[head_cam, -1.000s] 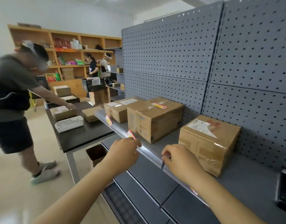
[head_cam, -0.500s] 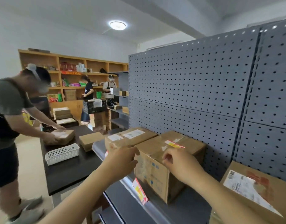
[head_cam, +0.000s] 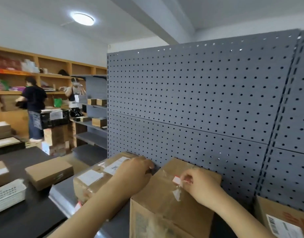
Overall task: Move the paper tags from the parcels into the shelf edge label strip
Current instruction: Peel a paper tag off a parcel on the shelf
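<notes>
**Your right hand pinches a tag on the middle box**

Your right hand (head_cam: 203,187) is on top of the middle box (head_cam: 166,200). Your fingertips (head_cam: 184,179) are closed tight on a small red and white paper tag (head_cam: 176,180), which sits on the shiny tape on the box top. You cannot tell if the tag is off the box or still stuck to it.

Your left hand (head_cam: 133,176) rests on the far left corner of the same box. Its fingers curl down over the edge, and you cannot tell if it holds anything.

Just past your left hand is another box (head_cam: 96,177) with white labels on top. Below your left arm is the shelf edge strip (head_cam: 62,198), with a bit of a red tag (head_cam: 77,206) showing in it. To the right of your right arm is the corner of a third box (head_cam: 283,219). Behind both hands stands the grey board with holes (head_cam: 199,109).
</notes>
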The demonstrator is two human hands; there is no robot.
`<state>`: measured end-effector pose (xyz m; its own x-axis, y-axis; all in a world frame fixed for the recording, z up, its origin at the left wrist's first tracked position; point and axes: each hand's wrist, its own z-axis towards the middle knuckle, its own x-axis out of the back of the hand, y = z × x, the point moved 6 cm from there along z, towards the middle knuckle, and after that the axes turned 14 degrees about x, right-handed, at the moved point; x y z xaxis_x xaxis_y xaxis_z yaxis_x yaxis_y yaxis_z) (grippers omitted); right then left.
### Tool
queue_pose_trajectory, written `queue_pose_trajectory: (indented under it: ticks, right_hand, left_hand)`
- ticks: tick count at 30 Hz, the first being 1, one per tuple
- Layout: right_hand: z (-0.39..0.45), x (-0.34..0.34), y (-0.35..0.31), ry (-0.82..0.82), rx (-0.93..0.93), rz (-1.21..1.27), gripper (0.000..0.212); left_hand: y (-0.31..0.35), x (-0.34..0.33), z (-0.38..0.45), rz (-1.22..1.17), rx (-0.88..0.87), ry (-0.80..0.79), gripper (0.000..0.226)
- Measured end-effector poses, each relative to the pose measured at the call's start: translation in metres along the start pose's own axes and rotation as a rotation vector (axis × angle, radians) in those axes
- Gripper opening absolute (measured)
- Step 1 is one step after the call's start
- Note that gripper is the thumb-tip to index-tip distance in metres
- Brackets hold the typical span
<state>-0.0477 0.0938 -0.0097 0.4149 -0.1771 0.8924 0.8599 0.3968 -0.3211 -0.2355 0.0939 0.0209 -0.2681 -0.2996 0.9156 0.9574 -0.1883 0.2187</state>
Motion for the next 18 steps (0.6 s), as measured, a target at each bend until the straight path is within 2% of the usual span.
queue_pose_trajectory:
  ticks: [4,8,13,15,18]
  right_hand:
    - [0.014,-0.001,0.004,-0.038,-0.152,-0.111,0.023]
    - [0.021,-0.005,0.005,-0.141,-0.240,-0.186,0.031]
    - [0.022,-0.004,0.011,-0.160,-0.309,-0.140,0.036]
    - [0.022,-0.003,0.013,-0.165,-0.327,-0.081,0.034]
    - [0.023,0.001,0.016,-0.129,-0.326,-0.010,0.018]
  left_hand:
    - [-0.003,-0.010,0.032,-0.057,-0.094,-0.037,0.024]
    - [-0.003,-0.022,0.052,-0.113,-0.171,-0.078,0.024]
    - [0.003,-0.030,0.065,-0.143,-0.234,-0.108,0.024]
    - [0.006,-0.031,0.069,-0.157,-0.244,-0.103,0.024]
    - [0.015,-0.033,0.075,-0.144,-0.259,-0.116,0.024]
